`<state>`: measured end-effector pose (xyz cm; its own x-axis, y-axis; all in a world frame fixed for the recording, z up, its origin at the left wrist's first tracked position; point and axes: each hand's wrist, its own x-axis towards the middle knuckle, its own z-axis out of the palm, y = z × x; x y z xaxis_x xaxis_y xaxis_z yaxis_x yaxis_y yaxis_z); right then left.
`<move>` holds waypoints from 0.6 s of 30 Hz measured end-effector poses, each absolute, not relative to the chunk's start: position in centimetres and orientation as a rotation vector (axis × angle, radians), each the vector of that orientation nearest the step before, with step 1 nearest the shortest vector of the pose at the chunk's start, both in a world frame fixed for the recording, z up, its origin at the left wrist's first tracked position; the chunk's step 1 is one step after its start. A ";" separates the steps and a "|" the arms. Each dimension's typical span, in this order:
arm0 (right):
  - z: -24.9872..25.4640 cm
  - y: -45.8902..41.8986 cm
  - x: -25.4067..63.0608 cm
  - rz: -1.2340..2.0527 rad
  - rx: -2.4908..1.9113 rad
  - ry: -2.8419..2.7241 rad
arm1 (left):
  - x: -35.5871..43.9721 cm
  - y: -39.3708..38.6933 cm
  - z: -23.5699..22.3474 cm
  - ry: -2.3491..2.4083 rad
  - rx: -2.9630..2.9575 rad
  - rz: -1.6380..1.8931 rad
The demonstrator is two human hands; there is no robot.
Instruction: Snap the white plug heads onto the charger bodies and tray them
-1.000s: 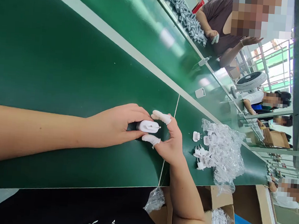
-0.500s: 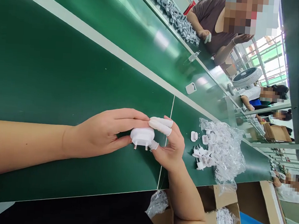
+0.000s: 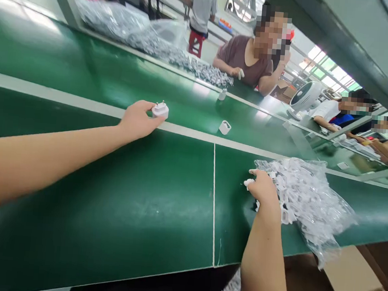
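My left hand [image 3: 140,118] reaches far forward over the belt's pale stripe. Its thumb and fingers pinch a white plug charger [image 3: 161,111], whose two prongs point up. My right hand [image 3: 263,187], with white finger covers on its tips, is down at the left edge of a pile of white chargers. Its fingertips are apart, and small white pieces lie close under them, partly hidden by the hand. A clear plastic bag of white chargers [image 3: 305,199] spreads over the green surface just right of this hand.
A white plastic shell [image 3: 225,127] and another small white piece [image 3: 222,94] lie on the far green strip. Beyond the ledge are heaped grey-white parts [image 3: 213,74], a seated person and a fan [image 3: 305,99]. A cardboard box [image 3: 352,270] stands below the edge.
My hands have parted from around the charger. The left has carried it forward and turned it prongs up; the right has moved to the charger pile. The view has tilted up.
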<state>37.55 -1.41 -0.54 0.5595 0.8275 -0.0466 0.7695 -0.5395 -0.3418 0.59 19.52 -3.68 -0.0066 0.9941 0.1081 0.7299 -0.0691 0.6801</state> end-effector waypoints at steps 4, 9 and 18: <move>-1.2 -0.2 35.9 0.381 -2.342 -1.335 | 0.4 25.2 -2.6 1.996 1.707 0.846; -1.8 0.1 34.3 0.506 -2.145 -1.337 | 0.2 26.1 -2.7 2.126 1.581 0.904; -1.6 0.2 33.9 0.675 -1.882 -1.207 | 11.0 23.6 -4.2 1.670 1.994 0.913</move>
<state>33.87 0.21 -1.63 0.4062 0.9135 -0.0213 0.4963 -0.2401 -0.8343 10.95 23.60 -4.20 0.0815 0.9688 0.2339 0.7201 -0.2195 0.6582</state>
